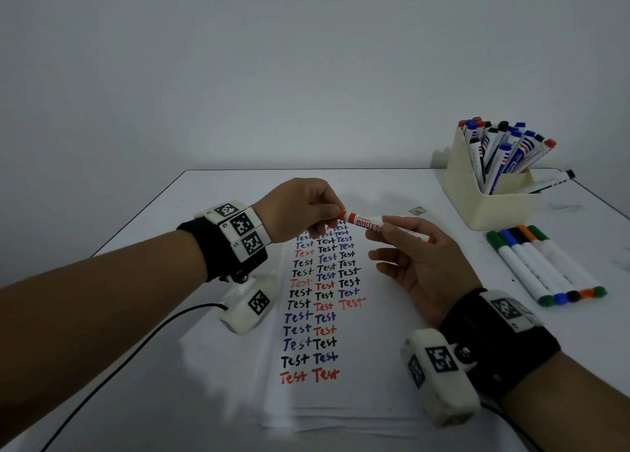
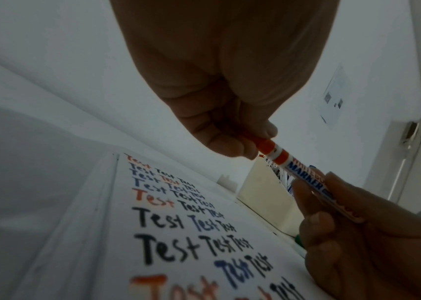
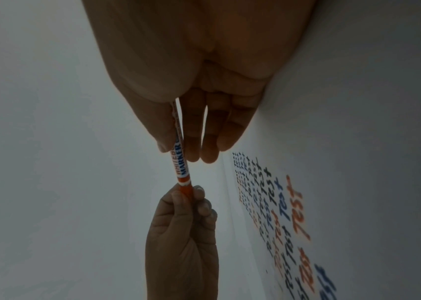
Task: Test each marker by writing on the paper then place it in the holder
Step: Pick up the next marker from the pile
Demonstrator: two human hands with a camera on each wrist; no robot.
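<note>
White paper sheet (image 1: pixel 344 349) nearest, rows of "Test". Right hand (image 1: pixel 414 264) grip pinches white "WHITEBOARD MARKER" barrel (image 1: pixel 366 222); left hand (image 1: pixel 300 209) grip pinches its orange cap (image 2: pixel 265 144).

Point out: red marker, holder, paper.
red marker (image 1: pixel 366 222), head view, on its printed white barrel between the two hands.
holder (image 1: pixel 491 209), head view, on its cream front wall.
paper (image 1: pixel 371 349), head view, on a blank area right of the writing.
</note>
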